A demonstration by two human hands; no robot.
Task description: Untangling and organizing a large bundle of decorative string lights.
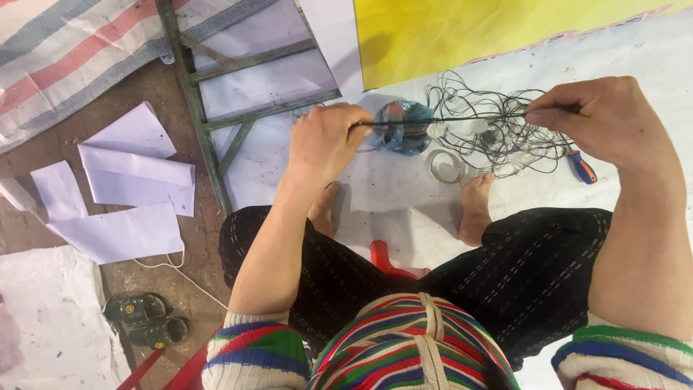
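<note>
The left hand (328, 141) is closed in a pinch on one end of a thin black wire (440, 118), and the right hand (603, 119) is pinched shut on the other end, so the wire is stretched taut between them. Its long axis runs nearly level across the view from left to right, rising slightly toward the right hand. The wire is held in the air above a white sheet (390, 195) spread on the floor, in front of the person's knees and bare feet. Below the taut length lies a loose tangle of black wire with small white pieces (498, 141), just beside a roll of clear tape (445, 166) and a blue bundle (404, 128). A screwdriver with a blue and orange handle (582, 167) lies on the sheet beneath the right hand. Folded white papers (123, 180) lie well apart at the left.
</note>
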